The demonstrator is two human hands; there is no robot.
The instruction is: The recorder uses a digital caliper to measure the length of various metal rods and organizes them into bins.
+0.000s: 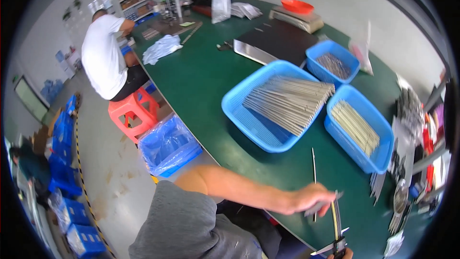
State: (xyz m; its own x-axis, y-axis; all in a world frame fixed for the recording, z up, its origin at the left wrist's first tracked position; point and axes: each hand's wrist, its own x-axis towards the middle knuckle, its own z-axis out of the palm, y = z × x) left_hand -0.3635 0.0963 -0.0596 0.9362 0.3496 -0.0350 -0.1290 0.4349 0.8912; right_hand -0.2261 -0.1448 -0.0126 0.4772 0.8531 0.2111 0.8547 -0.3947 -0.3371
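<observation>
My left hand reaches in across the green table, its fingers closed and blurred by motion at the far end of a caliper. A grey metal piece shows beneath those fingers, too smeared to name. My right hand, mostly cut off by the lower edge, grips the caliper near its dark slider, and the pointed jaws stick out to the left. A thin metal rod lies on the table, passing behind my left hand. Beyond it, a large blue basket holds a fanned stack of long metal strips.
At the right, a blue basket holds pale thin sticks; a smaller one holds small metal pieces. Farther back stand a scale with a red dish and a dark board. A person sits left on a red stool, near a lined blue bin.
</observation>
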